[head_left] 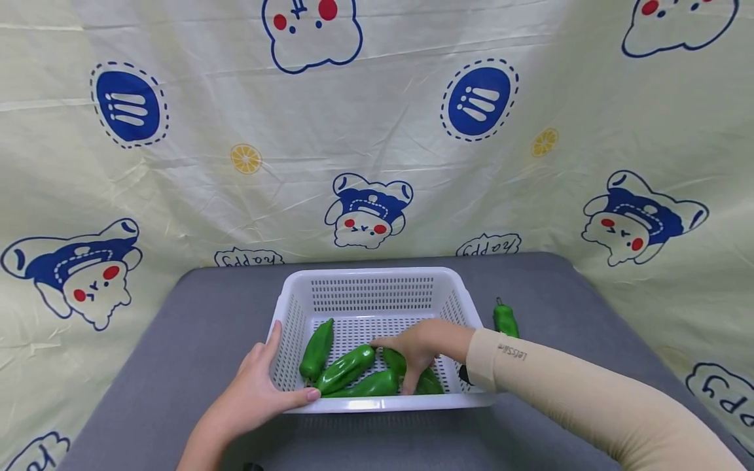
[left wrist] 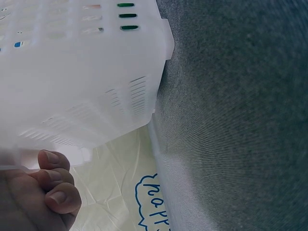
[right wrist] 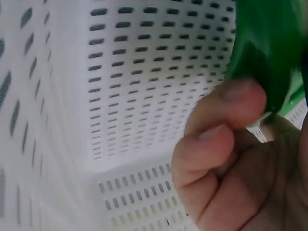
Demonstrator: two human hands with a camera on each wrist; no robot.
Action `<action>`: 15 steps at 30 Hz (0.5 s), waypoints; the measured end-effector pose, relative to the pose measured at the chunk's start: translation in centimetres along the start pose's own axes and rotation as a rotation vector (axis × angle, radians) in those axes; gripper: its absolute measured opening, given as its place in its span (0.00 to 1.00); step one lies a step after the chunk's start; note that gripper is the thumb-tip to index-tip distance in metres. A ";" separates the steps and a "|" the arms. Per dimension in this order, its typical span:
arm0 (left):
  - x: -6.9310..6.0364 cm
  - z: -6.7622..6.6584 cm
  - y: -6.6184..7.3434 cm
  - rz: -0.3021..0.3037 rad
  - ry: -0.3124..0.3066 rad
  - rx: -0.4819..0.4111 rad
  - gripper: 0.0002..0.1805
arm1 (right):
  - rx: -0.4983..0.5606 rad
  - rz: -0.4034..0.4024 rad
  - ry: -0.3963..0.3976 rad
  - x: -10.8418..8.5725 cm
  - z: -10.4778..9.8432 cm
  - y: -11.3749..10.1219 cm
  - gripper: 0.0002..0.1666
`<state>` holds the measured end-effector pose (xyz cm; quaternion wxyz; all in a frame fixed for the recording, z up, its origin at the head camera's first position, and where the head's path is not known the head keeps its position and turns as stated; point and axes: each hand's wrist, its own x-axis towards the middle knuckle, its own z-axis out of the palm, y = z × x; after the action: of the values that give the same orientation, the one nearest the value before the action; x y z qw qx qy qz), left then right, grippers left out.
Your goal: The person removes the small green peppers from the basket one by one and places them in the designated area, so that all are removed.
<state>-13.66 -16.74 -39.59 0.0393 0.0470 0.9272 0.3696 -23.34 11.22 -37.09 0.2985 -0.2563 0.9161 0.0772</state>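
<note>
A white perforated plastic basket (head_left: 365,404) stands on the grey table with several glossy green peppers (head_left: 345,369) lying inside. My left hand (head_left: 259,386) grips the basket's front left corner, its thumb over the front rim; in the left wrist view, curled fingers (left wrist: 60,180) show at the basket's edge. Inside the basket, toward the right, my right hand (head_left: 419,347) reaches down and holds a green pepper (head_left: 430,383), which the hand partly covers. The right wrist view shows curled fingers (right wrist: 207,144) against that pepper (right wrist: 267,53).
Another green pepper (head_left: 505,318) lies on the table (head_left: 218,327) just right of the basket, partly hidden by the right sleeve (head_left: 548,366). Behind the table hangs a pale printed cloth (head_left: 377,118). A small dark object (head_left: 253,466) shows at the bottom edge.
</note>
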 end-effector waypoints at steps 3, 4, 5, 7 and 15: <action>0.0 -0.1 0.0 0.005 0.003 0.002 0.74 | 0.025 -0.046 0.030 -0.2 -0.6 0.2 0.62; 0.0 -0.1 0.0 0.008 0.004 0.001 0.74 | 0.029 -0.056 0.043 -0.1 -0.7 0.3 0.60; 0.0 -0.1 -0.1 0.010 0.005 -0.001 0.74 | 0.034 -0.061 0.053 -0.1 -0.7 0.3 0.58; -0.1 0.0 -0.1 0.012 0.007 0.000 0.74 | 0.043 -0.050 0.059 -0.1 -0.6 0.1 0.56; -0.1 0.0 0.0 0.014 0.010 0.004 0.74 | 0.044 0.031 0.070 -0.3 -0.4 -0.1 0.60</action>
<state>-13.59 -16.75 -39.64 0.0318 0.0519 0.9278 0.3681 -23.31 11.14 -36.57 0.2708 -0.2382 0.9312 0.0525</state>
